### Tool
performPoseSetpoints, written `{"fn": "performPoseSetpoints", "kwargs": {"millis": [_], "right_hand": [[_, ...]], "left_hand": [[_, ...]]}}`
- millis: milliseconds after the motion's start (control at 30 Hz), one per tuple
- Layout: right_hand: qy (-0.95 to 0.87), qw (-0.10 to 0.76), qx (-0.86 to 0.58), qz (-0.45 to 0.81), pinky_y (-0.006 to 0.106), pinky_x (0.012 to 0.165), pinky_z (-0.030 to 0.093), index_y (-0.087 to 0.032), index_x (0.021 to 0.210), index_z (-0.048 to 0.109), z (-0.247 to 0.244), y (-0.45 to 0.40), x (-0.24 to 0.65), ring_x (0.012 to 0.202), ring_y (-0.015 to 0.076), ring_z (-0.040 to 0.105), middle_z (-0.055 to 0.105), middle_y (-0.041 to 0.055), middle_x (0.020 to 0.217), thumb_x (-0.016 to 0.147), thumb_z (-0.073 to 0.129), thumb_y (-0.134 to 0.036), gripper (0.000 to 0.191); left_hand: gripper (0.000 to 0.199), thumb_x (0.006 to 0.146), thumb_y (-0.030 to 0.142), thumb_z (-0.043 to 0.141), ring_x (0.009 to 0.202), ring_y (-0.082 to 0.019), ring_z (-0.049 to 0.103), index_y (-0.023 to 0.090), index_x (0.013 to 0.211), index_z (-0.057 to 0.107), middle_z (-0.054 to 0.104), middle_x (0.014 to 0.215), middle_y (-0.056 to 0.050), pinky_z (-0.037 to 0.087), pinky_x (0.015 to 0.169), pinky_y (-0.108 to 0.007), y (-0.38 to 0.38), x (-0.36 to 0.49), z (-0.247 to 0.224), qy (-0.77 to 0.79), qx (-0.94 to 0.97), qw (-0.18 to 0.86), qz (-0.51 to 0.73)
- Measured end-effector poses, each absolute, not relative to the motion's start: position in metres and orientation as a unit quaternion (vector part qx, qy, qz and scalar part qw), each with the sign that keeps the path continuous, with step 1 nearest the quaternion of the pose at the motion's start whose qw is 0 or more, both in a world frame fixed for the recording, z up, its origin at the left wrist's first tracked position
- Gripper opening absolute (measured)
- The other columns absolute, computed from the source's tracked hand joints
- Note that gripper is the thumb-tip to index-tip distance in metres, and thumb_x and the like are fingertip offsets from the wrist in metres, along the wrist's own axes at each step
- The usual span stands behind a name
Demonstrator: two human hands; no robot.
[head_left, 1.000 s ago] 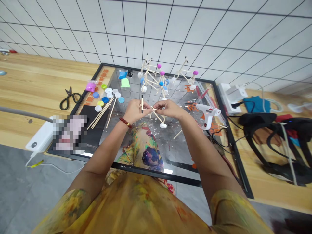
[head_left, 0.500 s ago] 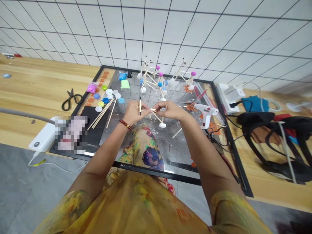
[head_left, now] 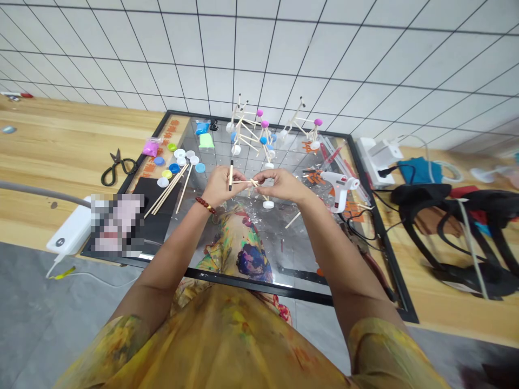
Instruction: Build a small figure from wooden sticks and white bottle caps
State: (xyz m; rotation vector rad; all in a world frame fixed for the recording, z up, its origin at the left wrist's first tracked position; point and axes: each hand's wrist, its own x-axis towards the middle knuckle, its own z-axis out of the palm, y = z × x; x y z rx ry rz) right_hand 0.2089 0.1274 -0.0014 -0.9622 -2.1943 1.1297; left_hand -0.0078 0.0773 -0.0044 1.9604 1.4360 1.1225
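Note:
My left hand (head_left: pixel 221 185) is closed on a wooden stick piece, with a dark-tipped stick (head_left: pixel 231 175) standing across its fingers. Fingers pinched, my right hand (head_left: pixel 279 185) holds the other side of the small joined sticks (head_left: pixel 252 182). Both hands nearly meet above the glass board. A white cap (head_left: pixel 268 205) shows just below my right fingers. Behind the hands stand stick structures with pink, blue and white round parts (head_left: pixel 259 129). To the right lies a white glue gun (head_left: pixel 339 189).
Left of the hands are loose sticks (head_left: pixel 168 192), coloured caps (head_left: pixel 179 153), clay packets (head_left: pixel 206 141) and black scissors (head_left: pixel 117 166). A white power strip (head_left: pixel 371 162) and black straps (head_left: pixel 425 216) lie on the right. The black-framed glass board (head_left: pixel 259 287) ends near my body.
The view has shifted slightly, moving the scene a little to the left. Both hands stay together at the sticks, and the held crossing sticks look slightly turned.

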Motion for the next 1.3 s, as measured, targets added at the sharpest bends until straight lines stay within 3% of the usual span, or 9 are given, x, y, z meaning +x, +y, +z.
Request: {"fn": "performPoseSetpoints", "kwargs": {"millis": [600, 833, 1033, 1200, 1300], "right_hand": [[-0.794, 0.250, -0.339, 0.438, 0.029, 0.077, 0.050, -0.018, 0.081, 0.077, -0.001, 0.139, 0.201, 0.075, 0.0166, 0.060, 0.072, 0.0021, 0.077, 0.063, 0.076, -0.035, 0.025], [-0.794, 0.246, -0.342, 0.438, 0.030, 0.077, 0.051, -0.019, 0.081, 0.078, -0.001, 0.139, 0.198, 0.075, 0.0172, 0.062, 0.073, 0.0024, 0.079, 0.063, 0.076, -0.036, 0.025], [-0.795, 0.247, -0.344, 0.434, 0.030, 0.076, 0.051, -0.020, 0.082, 0.078, -0.002, 0.137, 0.197, 0.074, 0.0173, 0.062, 0.072, 0.0014, 0.077, 0.065, 0.074, -0.037, 0.025], [-0.791, 0.245, -0.346, 0.442, 0.030, 0.076, 0.050, -0.019, 0.076, 0.076, -0.002, 0.138, 0.197, 0.073, 0.0167, 0.061, 0.071, 0.0011, 0.075, 0.064, 0.073, -0.037, 0.022], [-0.789, 0.252, -0.344, 0.443, 0.030, 0.077, 0.051, -0.019, 0.074, 0.075, -0.002, 0.138, 0.198, 0.073, 0.0173, 0.061, 0.071, 0.0015, 0.074, 0.065, 0.073, -0.037, 0.020]], "left_hand": [[0.034, 0.072, 0.050, 0.078, 0.076, -0.021, 0.068, 0.017, 0.080, 0.076, 0.074, 0.076, -0.006, 0.052, 0.073, -0.033, 0.087, -0.021, -0.004, 0.521, 0.693, 0.282, 0.411], [0.056, 0.066, 0.051, 0.085, 0.113, -0.028, 0.066, 0.018, 0.109, 0.072, 0.072, 0.117, -0.012, 0.049, 0.103, -0.041, 0.087, -0.031, -0.010, 0.509, 0.689, 0.245, 0.454], [0.079, 0.055, 0.046, 0.092, 0.127, -0.031, 0.060, 0.023, 0.126, 0.065, 0.064, 0.136, -0.014, 0.049, 0.106, -0.045, 0.082, -0.048, -0.021, 0.519, 0.647, 0.289, 0.478], [0.041, 0.071, 0.051, 0.079, 0.099, -0.024, 0.070, 0.018, 0.096, 0.075, 0.076, 0.103, -0.010, 0.056, 0.091, -0.039, 0.079, -0.049, -0.031, 0.517, 0.585, 0.338, 0.525], [0.030, 0.077, 0.048, 0.074, 0.096, -0.022, 0.070, 0.019, 0.084, 0.075, 0.076, 0.097, -0.007, 0.056, 0.088, -0.037, 0.081, -0.040, -0.032, 0.528, 0.575, 0.319, 0.538]]}}
